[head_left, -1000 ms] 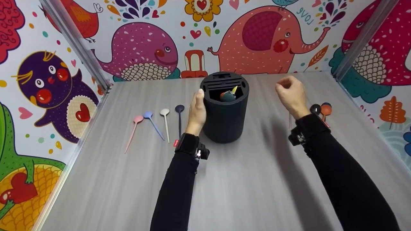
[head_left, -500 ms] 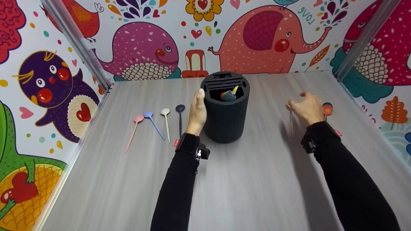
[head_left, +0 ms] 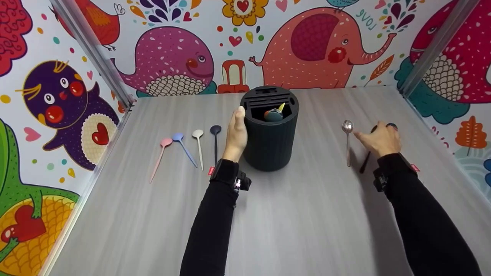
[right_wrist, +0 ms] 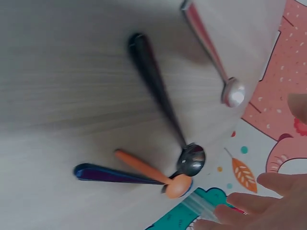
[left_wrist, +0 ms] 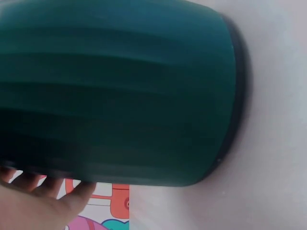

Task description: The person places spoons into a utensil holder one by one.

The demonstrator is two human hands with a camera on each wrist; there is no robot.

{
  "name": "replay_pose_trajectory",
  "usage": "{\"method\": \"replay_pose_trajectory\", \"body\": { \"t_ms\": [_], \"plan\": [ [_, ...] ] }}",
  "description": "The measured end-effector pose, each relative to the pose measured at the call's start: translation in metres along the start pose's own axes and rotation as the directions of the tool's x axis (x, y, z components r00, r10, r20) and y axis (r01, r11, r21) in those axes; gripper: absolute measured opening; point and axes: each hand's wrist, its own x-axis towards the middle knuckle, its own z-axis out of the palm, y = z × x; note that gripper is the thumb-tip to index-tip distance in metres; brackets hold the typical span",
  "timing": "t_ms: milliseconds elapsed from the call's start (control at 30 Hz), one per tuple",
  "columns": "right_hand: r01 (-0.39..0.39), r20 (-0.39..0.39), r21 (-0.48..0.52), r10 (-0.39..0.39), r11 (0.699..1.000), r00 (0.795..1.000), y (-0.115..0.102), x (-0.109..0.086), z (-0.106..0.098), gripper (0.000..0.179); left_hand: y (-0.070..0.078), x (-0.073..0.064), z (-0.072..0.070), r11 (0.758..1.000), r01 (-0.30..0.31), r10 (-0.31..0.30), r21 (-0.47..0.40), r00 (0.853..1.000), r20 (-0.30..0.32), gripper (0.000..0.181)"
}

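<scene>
Right hand [head_left: 380, 140], fingers extended, has shifted rightward past a shiny silver metal spoon [head_left: 348, 142]. Left hand [head_left: 235, 135] grips a ribbed dark-green cylinder [head_left: 269, 145].

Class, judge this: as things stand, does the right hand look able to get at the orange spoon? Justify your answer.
Probably yes: the right hand seems to hold nothing and is close by, and the orange spoon lies on top of a dark blue spoon, with nothing visible covering it.

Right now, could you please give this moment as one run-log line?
left hand: holding holder | right hand: near orange spoon, holding nothing | holder: upright | four spoons: left of holder
</scene>
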Motion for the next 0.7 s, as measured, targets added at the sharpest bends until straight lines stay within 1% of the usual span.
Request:
{"method": "replay_pose_trajectory", "body": {
  "t_ms": [167, 333, 533, 700],
  "plan": [
    [-0.048, 0.063, -0.008, 0.049, 0.999, 0.997, 0.009, -0.001, 0.005, 0.113, -0.001, 0.0, 0.0, 1.0, -0.006, 0.006, 0.003, 1.0, 0.004, 0.06],
    [-0.085, 0.112, -0.002, 0.084, 0.996, 0.99, 0.017, 0.0, 0.011, 0.116, -0.001, -0.001, -0.001, 1.0, 0.006, -0.006, 0.015, 1.0, 0.01, 0.061],
    [-0.101, 0.133, -0.016, 0.102, 0.995, 0.986, 0.023, -0.002, 0.018, 0.107, 0.0, -0.001, -0.001, 0.999, 0.03, -0.03, 0.019, 1.0, 0.009, 0.062],
    [-0.094, 0.159, -0.033, 0.098, 0.995, 0.982, 0.024, -0.005, 0.022, 0.098, -0.001, 0.0, -0.001, 0.999, 0.025, -0.025, 0.038, 1.0, -0.003, 0.061]
  ]
}}
